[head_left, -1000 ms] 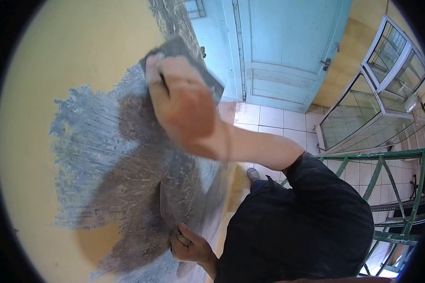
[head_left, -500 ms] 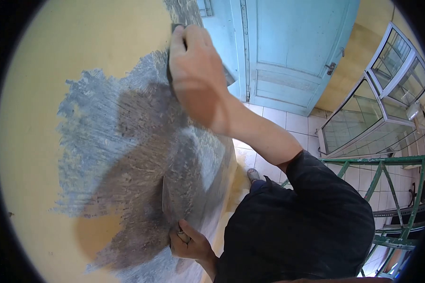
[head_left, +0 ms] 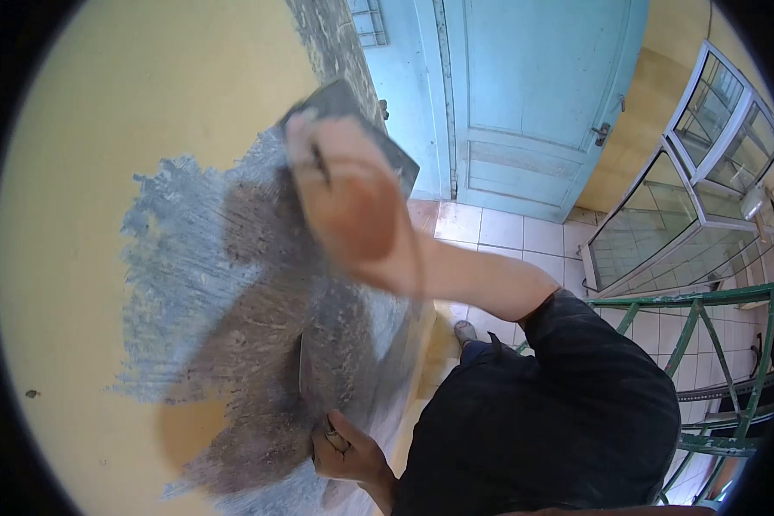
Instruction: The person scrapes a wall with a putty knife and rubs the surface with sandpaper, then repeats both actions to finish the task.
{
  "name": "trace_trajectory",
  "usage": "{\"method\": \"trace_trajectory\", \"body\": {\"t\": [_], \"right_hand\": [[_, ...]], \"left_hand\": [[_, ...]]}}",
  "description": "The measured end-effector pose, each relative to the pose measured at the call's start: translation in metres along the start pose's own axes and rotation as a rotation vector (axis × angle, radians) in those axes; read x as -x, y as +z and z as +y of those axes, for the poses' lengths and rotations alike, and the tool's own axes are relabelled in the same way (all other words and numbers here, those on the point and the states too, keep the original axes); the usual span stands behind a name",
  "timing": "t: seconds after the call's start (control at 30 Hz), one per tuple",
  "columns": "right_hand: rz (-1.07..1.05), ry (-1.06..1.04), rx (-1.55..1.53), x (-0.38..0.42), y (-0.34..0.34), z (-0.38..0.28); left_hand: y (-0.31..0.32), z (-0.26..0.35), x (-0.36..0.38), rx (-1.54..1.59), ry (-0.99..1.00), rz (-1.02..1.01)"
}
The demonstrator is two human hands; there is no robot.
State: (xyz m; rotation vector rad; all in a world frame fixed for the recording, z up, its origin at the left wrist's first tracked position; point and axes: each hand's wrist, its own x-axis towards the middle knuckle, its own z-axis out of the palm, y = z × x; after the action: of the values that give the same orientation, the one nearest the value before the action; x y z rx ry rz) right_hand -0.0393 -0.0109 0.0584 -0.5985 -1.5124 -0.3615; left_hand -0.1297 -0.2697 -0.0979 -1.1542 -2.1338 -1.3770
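Note:
A yellow wall [head_left: 77,215] fills the left, with rough grey plaster [head_left: 181,267] spread over part of it. My right hand [head_left: 344,189], blurred by motion, is closed on a flat rectangular plastering trowel [head_left: 396,159]. The trowel's dark plate juts out beyond the fingers near the upper part of the plaster; whether it touches the wall cannot be told. Lower down, my left hand [head_left: 348,456] wraps around the handle of a flat-bladed trowel [head_left: 304,365]. That blade's thin edge shows above the hand, and much of it blends with the grey surface behind.
A light blue door [head_left: 542,69] stands beyond the wall's edge, above white floor tiles [head_left: 499,230]. To the right lean glazed window frames [head_left: 645,224]. Green metal scaffolding [head_left: 688,344] is close on my right. A small dark spot [head_left: 33,394] marks the wall.
My right hand has come down from the upper plaster edge, and the trowel's plate has turned into view. The left hand stays almost in place. The view has shifted slightly.

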Motion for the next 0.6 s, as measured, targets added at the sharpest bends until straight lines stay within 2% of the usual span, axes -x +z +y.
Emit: {"method": "trace_trajectory", "body": {"t": [0.03, 0.07, 0.1, 0.17, 0.23, 0.37, 0.43, 0.5, 0.57, 0.6], "right_hand": [[-0.112, 0.125, -0.033, -0.007, 0.000, 0.010], [-0.114, 0.128, -0.040, -0.010, 0.003, 0.020], [-0.068, 0.074, 0.077, -0.015, 0.007, 0.029], [-0.020, 0.022, 0.199, -0.010, 0.008, 0.025], [-0.060, 0.027, 0.051, 0.000, 0.003, -0.005], [-0.165, 0.118, -0.048, -0.004, 0.007, 0.027], [-0.105, 0.157, 0.209, -0.023, 0.011, 0.046], [-0.037, 0.213, 0.045, -0.009, 0.001, 0.019], [0.066, 0.054, -0.150, 0.008, 0.005, -0.010], [0.004, -0.162, 0.153, 0.018, 0.000, -0.011]], "left_hand": [[-0.001, -0.002, 0.001, -0.003, -0.002, 0.005], [-0.003, -0.006, 0.003, -0.010, -0.029, -0.018], [-0.004, -0.010, 0.005, -0.013, -0.056, -0.039], [-0.003, -0.014, 0.005, -0.029, -0.013, -0.023], [0.001, -0.010, 0.003, -0.037, 0.034, -0.007], [0.000, -0.002, 0.000, -0.013, 0.008, -0.004], [-0.001, -0.006, 0.000, -0.040, 0.018, -0.006], [0.003, -0.007, 0.000, -0.020, 0.083, 0.053], [0.003, -0.002, -0.002, -0.014, 0.083, 0.048], [0.002, -0.001, -0.002, -0.018, 0.078, 0.045]]}}
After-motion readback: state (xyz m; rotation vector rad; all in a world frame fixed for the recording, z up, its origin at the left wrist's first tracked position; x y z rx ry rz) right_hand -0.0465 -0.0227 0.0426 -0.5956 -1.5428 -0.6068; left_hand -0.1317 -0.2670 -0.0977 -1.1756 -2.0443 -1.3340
